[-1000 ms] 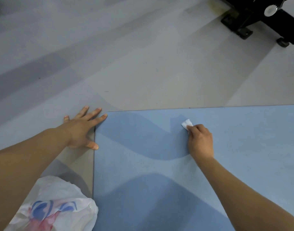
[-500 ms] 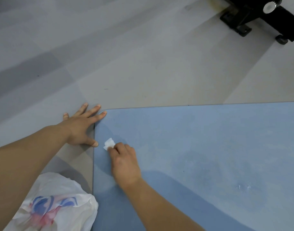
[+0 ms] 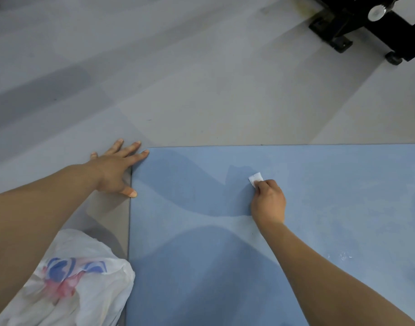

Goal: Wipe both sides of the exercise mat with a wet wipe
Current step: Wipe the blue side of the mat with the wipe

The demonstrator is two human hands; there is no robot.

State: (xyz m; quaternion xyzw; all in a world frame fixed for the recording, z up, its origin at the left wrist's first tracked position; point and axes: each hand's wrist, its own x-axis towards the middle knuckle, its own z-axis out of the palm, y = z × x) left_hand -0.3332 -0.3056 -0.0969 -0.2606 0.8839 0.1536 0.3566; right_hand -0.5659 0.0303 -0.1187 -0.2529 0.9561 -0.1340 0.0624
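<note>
A blue exercise mat (image 3: 331, 184) lies flat on the grey floor and fills the lower right of the view. My right hand (image 3: 269, 201) rests on the mat near its far edge, fingers closed on a small folded white wet wipe (image 3: 256, 178) that presses against the surface. My left hand (image 3: 116, 170) lies flat with fingers spread on the floor at the mat's far left corner, its index fingertip and thumb touching the mat's edge. Damp streaks show on the mat to the right.
A crumpled white plastic bag (image 3: 72, 281) with blue and red print lies on the floor by the mat's left edge, under my left forearm. A black machine base (image 3: 366, 27) with feet and a wheel stands at the far right.
My right hand has swept the wipe from near the mat's left edge back to the right, along the far part of the mat. My left hand has stayed planted at the corner.
</note>
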